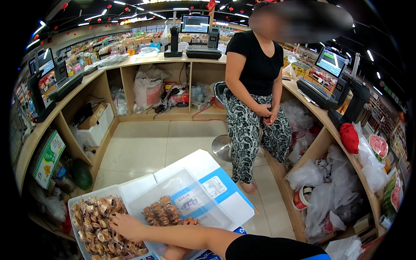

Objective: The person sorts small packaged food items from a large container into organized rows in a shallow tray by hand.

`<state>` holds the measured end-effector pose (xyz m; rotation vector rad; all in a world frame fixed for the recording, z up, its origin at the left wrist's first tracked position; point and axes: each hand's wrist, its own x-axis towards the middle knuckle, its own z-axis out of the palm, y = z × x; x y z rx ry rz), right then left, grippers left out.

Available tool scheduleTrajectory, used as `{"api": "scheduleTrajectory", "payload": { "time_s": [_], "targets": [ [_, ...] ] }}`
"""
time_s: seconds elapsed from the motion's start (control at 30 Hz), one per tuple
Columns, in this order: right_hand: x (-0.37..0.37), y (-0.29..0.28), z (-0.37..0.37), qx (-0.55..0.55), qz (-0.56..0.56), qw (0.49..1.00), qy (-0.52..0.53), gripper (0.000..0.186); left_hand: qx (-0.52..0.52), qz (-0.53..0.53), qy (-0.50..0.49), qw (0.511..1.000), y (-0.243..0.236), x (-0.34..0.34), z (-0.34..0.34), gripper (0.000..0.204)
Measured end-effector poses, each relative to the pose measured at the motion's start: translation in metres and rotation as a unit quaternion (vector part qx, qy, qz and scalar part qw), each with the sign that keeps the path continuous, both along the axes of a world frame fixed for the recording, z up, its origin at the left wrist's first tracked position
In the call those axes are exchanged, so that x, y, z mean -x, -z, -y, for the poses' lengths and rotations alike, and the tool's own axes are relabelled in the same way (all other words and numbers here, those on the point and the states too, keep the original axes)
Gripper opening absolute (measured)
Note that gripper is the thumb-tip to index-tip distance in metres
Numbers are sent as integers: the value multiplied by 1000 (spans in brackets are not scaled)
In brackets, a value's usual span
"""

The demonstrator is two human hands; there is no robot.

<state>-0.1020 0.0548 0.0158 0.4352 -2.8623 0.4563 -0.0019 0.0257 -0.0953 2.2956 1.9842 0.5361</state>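
My right hand (pixel 125 227) reaches into a white plastic bin (pixel 74 201) filled with small, clear-wrapped brown pastries (pixel 93 223). Its fingers curl down around a wrapped pastry at the top of the heap. Beneath my right forearm, a part of my left hand or wrist (pixel 175 252) shows; its fingers are hidden. Beside the full bin, a translucent plastic bin (pixel 208 203) holds a smaller group of the same pastries (pixel 162 211). This second bin rests on a white and blue cardboard box (pixel 240 201).
A person (pixel 255 60) in patterned trousers sits on a stool (pixel 222 145) across from me. Curved wooden counters with shelves surround us, carrying weighing scales with screens (pixel 195 26). Plastic bags (pixel 325 190) fill the right shelves. A watermelon (pixel 81 173) lies in the left shelf.
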Motion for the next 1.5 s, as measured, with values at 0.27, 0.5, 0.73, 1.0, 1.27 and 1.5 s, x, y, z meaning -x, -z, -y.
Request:
{"api": "scheduleTrajectory", "payload": {
  "time_s": [0.27,0.5,0.73,1.0,1.27,1.5],
  "targets": [
    [-5,-22,-21,62,-42,993,-86,43,104,386,-38,916,-38,-9,-3,57],
    [-113,-47,-152,630,62,752,184,40,154,-1,-41,987,-59,-14,2,51],
    [-166,15,-168,140,197,911,335,43,183,-42,-34,982,-71,-11,-5,64],
    [-153,67,-160,24,171,938,302,34,170,-29,-29,985,-73,-6,-7,62],
    [-152,78,-169,312,292,822,375,31,166,-40,-32,985,-75,-11,-4,63],
    [-140,84,-162,275,214,808,474,21,162,-80,-20,983,-81,-13,-11,65]
  ]
}}
